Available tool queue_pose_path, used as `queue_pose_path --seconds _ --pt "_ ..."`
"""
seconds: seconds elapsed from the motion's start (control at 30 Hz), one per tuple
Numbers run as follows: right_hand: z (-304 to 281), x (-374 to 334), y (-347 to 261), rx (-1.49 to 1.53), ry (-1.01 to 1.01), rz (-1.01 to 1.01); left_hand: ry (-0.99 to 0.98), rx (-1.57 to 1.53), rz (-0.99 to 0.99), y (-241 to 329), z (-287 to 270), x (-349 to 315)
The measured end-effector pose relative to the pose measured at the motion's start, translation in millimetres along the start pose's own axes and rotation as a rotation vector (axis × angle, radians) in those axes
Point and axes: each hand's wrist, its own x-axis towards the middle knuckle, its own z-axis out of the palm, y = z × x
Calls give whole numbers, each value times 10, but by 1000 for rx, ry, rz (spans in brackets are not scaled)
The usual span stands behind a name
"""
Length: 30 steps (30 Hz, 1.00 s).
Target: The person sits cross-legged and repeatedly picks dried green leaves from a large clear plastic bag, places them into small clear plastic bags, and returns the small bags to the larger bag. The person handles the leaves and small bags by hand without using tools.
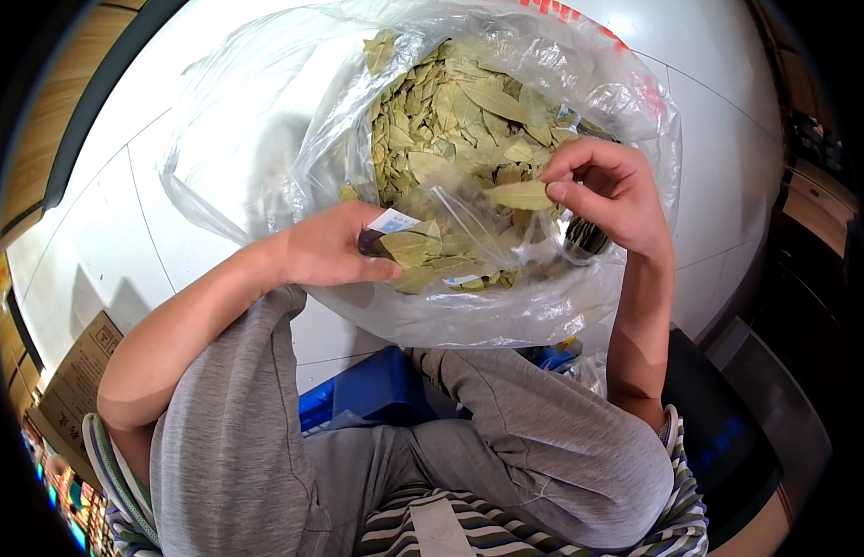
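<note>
A large clear plastic bag [232, 153] lies wide open before me, heaped with dry, pale green bay leaves [441, 111]. Over its near side, my left hand [325, 246] is closed around a small clear packet [392, 221] with a white label. Several leaves show in and around that packet; its far outline blends into the heap. To the right, my right hand [608, 195] pinches a single bay leaf [520, 195] between thumb and fingers, with the leaf's tip pointing left. Shiny clear film [464, 209] runs between the two hands.
White floor tiles [107, 213] surround the bag. A blue plastic basket [381, 385] sits between my grey-trousered legs. At the lower left stands a cardboard box [79, 395]; a dark stool or chair [724, 446] is close on my right.
</note>
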Motion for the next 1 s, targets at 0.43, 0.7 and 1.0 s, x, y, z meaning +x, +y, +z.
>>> queue_pose_path --seconds 0.43,0.7,1.0 --pt "77 18 -64 -34 -73 -7 -18 5 25 -1 13 5" --pt "193 37 -108 -80 -102 1 -28 3 -15 2 18 -1" --pt "520 43 -160 -83 40 24 -1 26 -12 8 12 6"
